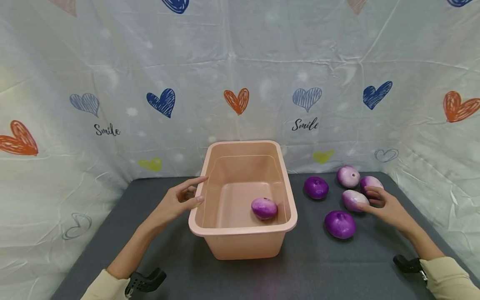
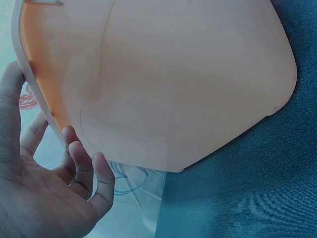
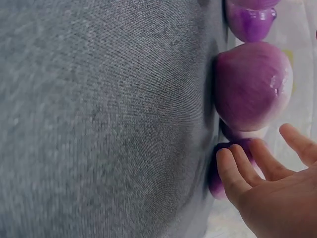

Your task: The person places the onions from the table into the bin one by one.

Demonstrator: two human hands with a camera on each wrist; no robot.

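Observation:
A peach plastic tub (image 1: 240, 231) stands on the dark table, with one purple onion (image 1: 264, 208) lying inside toward its near right. My left hand (image 1: 179, 199) touches the tub's left rim with thumb and index finger; the other fingers bend loosely beside its outer wall (image 2: 188, 89). To the right, my right hand (image 1: 388, 208) is spread at a pale purple onion (image 1: 353, 201), its thumb at that onion's right end. Its fingers overlap another onion (image 1: 370, 182) behind. In the right wrist view, the fingers stand apart beneath a large onion (image 3: 253, 87), nothing gripped.
A pale onion (image 1: 348, 176) sits at the back. Darker purple onions are at the left of the group (image 1: 316, 187) and in front (image 1: 340, 225). A white curtain with printed hearts (image 1: 236, 100) hangs behind the table (image 1: 247, 279) and at its sides.

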